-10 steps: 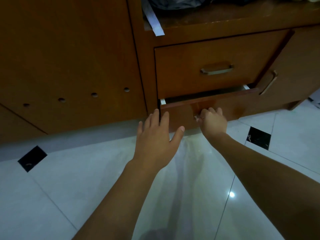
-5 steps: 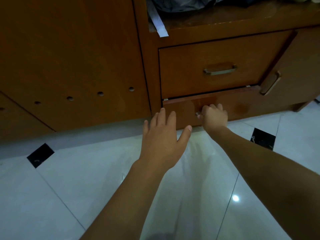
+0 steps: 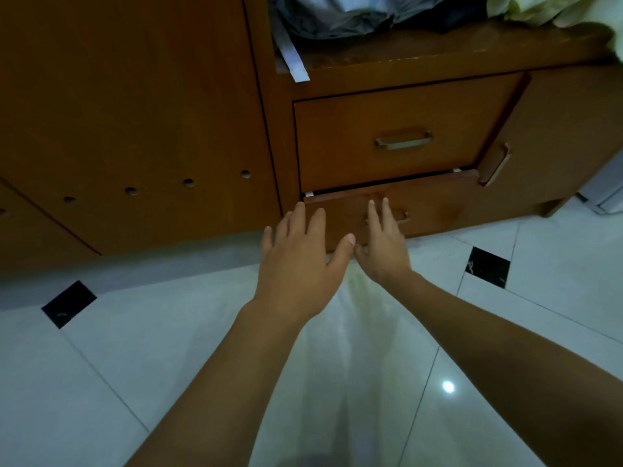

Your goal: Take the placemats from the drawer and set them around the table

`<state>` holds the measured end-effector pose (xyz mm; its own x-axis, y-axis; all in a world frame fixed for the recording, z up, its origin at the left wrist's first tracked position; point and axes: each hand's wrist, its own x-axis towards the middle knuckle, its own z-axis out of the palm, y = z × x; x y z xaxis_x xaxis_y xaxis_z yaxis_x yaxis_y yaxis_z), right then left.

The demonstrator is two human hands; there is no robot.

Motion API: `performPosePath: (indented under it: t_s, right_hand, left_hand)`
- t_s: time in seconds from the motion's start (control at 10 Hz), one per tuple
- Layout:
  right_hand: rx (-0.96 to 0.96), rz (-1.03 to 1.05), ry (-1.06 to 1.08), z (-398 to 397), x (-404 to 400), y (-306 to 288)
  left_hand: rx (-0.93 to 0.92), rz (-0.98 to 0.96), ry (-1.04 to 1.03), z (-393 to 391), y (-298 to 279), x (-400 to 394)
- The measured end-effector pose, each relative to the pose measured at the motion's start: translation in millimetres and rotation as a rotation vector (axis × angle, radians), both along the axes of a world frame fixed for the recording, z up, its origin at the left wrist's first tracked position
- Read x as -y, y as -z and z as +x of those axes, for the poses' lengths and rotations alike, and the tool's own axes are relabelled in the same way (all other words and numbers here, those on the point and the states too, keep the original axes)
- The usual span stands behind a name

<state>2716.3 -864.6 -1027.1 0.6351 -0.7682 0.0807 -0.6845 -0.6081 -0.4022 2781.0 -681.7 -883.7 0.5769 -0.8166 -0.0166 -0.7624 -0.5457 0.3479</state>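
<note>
The lower drawer (image 3: pixel 438 205) of a brown wooden cabinet stands almost shut, with a thin dark gap along its top edge. My right hand (image 3: pixel 384 247) lies flat and open against the drawer front, its fingers over the metal handle (image 3: pixel 403 217). My left hand (image 3: pixel 300 261) is open with fingers spread, in front of the drawer's left corner. Neither hand holds anything. No placemats are visible; the drawer's inside is hidden.
Above is a shut upper drawer (image 3: pixel 391 143) with a metal handle. A cabinet door (image 3: pixel 556 139) with a vertical handle is at the right. Dark cloth (image 3: pixel 354 15) and pale fabric (image 3: pixel 553 8) lie on the cabinet top. White glossy floor tiles (image 3: pixel 168 348) lie below.
The lower drawer has slid inward from partly open to nearly shut. My right hand has let go of the handle and opened flat against the front.
</note>
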Motion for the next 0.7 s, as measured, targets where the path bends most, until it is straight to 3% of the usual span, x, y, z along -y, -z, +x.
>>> performPosePath:
  t_s: [0.2,0.4,0.7]
  right_hand:
    - [0.102,0.123,0.034,11.4,-4.5,-5.0]
    - [0.064,0.201,0.002,7.2,5.3,-14.6]
    - [0.055,0.068,-0.199,-44.8,-2.4,-80.8]
  left_hand:
    - [0.002,-0.003,0.004,-0.6,-0.2,1.7]
    - [-0.003,-0.011,-0.007,1.3,3.7,1.9]
    - [-0.015,-0.01,0.018,0.3,7.9,14.3]
